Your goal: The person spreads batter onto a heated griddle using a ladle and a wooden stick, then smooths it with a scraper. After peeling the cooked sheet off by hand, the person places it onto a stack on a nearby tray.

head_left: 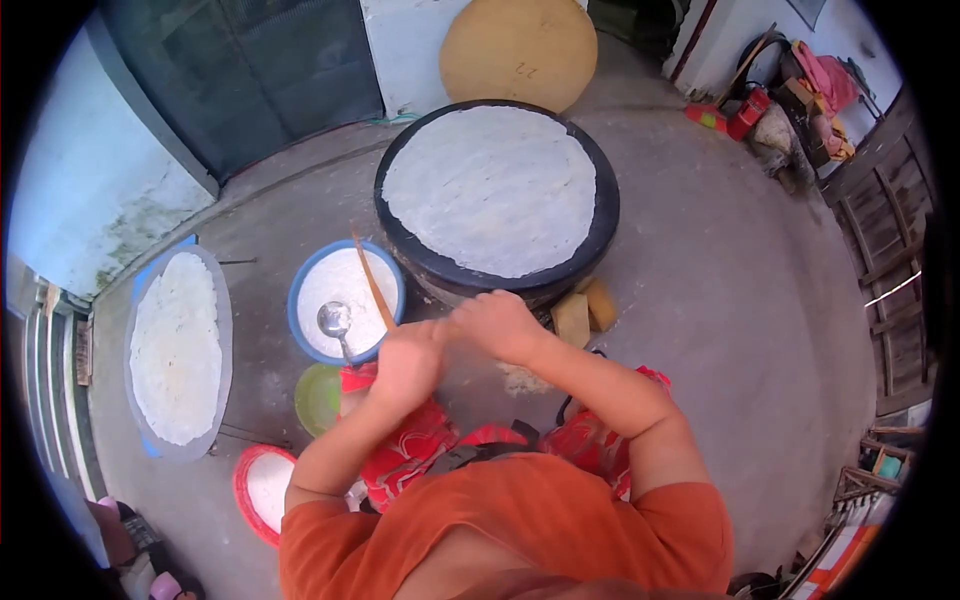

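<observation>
In the head view, the left hand (408, 362) is closed around the lower end of a thin wooden stick (373, 285), which slants up and to the left across a blue basin (294, 318). The right hand (497, 325) is just beside it, close to the near edge of a round black griddle (608, 205); its fingers are curled toward the left hand, and I cannot tell whether they grip anything. On the griddle lies a wide, thin white sheet (490, 190), round with a ragged edge, leaving a dark rim showing around it. The blue basin holds a white mixture (340, 280), with a metal ladle (335, 320) resting in it. Next to the basin, nearer the person, is a green bowl (316, 400), and below that a red basin (241, 495) also has something white inside. Farther left, another pale sheet (178, 345), long and oval in this view, lies on a flat tray (226, 350). Yellowish blocks (571, 321) stand on the concrete floor (740, 330) under the griddle's near right side. Behind the griddle, a large round board (518, 50) leans upright against the wall (405, 55), to the right of a dark door (250, 70).
</observation>
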A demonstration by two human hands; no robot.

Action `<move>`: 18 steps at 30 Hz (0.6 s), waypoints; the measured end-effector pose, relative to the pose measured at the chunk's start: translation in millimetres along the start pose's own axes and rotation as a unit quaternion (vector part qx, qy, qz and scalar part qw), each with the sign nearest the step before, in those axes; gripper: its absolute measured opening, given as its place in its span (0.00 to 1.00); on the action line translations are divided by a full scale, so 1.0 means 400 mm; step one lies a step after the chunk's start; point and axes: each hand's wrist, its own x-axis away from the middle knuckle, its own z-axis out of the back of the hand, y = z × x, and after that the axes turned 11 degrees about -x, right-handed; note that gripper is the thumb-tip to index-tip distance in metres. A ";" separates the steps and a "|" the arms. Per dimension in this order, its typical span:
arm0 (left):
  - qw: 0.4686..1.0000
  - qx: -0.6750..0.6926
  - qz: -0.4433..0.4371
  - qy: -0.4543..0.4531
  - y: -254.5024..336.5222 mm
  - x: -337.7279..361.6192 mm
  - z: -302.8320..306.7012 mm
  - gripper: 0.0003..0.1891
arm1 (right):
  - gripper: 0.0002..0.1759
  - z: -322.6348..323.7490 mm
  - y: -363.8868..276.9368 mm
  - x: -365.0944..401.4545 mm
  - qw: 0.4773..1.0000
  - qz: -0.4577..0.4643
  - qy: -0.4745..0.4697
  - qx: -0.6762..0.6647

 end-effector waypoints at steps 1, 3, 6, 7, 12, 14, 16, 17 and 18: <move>0.997 -0.001 -0.022 0.067 0.012 -0.018 0.011 0.19 | 0.13 0.012 0.034 0.015 0.997 -0.029 0.029 -0.059; 0.994 0.024 -0.010 0.102 0.015 -0.033 0.061 0.27 | 0.15 0.026 0.136 0.060 0.976 -0.170 0.069 -0.121; 0.994 0.052 0.072 0.069 -0.051 0.032 0.061 0.31 | 0.22 0.040 0.415 0.155 0.880 -0.382 0.239 -0.152; 0.993 0.019 0.113 0.030 -0.073 0.070 0.046 0.30 | 0.22 0.026 0.534 0.199 0.839 -0.397 0.328 -0.176; 0.961 0.123 0.248 -0.001 -0.077 0.203 -0.011 0.24 | 0.25 0.072 0.878 0.297 0.737 -0.529 0.402 -0.126; 0.962 0.139 0.235 0.013 -0.066 0.203 -0.033 0.23 | 0.27 0.087 0.954 0.250 0.729 -0.542 0.406 -0.098; 0.948 0.172 0.267 0.027 -0.070 0.164 -0.038 0.22 | 0.29 0.128 0.965 0.152 0.766 -0.536 0.354 -0.006; 0.934 0.200 0.293 0.044 -0.074 0.147 -0.037 0.21 | 0.29 0.154 0.986 0.124 0.767 -0.538 0.349 -0.008; 0.933 0.200 0.296 0.042 -0.080 0.136 -0.038 0.21 | 0.31 0.183 1.011 0.098 0.739 -0.577 0.347 -0.012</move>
